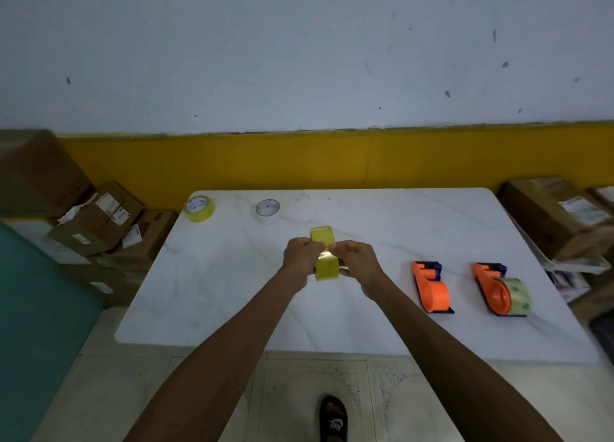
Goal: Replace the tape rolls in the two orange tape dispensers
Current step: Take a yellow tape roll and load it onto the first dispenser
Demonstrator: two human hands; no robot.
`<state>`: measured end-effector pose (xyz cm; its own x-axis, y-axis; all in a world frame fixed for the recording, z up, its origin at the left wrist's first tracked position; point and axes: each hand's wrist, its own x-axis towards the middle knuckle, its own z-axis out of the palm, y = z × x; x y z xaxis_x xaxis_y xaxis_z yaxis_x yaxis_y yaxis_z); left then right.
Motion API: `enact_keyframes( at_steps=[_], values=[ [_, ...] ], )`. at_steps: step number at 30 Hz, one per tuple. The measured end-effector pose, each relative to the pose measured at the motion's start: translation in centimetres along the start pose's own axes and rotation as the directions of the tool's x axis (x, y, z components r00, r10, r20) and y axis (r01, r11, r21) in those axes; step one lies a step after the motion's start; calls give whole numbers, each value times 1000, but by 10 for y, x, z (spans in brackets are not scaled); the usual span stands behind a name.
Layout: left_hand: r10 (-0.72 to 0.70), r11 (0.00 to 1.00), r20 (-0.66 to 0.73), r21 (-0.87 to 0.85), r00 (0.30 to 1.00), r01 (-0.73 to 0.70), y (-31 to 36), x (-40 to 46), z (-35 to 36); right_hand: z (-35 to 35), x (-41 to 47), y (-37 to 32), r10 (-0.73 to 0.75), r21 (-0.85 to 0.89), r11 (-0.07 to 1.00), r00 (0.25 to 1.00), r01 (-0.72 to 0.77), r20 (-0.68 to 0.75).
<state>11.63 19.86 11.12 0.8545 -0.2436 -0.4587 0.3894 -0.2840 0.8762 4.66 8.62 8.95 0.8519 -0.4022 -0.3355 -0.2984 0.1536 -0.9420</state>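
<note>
White marble table (232,292): yellow glossy roll (326,269) held on edge, band running toward the wall, left hand (300,259) and right hand (357,262) both clamped on it.

Both hands grip a yellow tape roll over the table

The left hand (300,259) and right hand (357,264) clasp the yellow tape roll (324,257) between them; two orange dispensers (432,287) lie to the right hand's right on the table (232,302).

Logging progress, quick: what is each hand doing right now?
Left hand: closed on the yellow tape roll.
Right hand: closed on the same roll.
</note>
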Motion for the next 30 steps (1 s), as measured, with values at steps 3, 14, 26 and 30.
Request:
enact_keyframes(
  at_steps=[3,14,26,30],
  values=[
    [-20,1000,34,11,999,20,-9,-11,9,-12,-18,6,3,-4,1000,1000,-3,-17],
    [-26,999,138,49,990,20,-14,-31,108,-111,-35,19,1,20,1000,999,0,-50],
    [-89,995,126,49,988,83,-3,-25,274,-274,2,26,52,76,996,999,-51,-1],
    [-124,992,119,31,985,121,-5,-31,313,-314,8,29,97,47,994,995,-98,31]
  ],
)
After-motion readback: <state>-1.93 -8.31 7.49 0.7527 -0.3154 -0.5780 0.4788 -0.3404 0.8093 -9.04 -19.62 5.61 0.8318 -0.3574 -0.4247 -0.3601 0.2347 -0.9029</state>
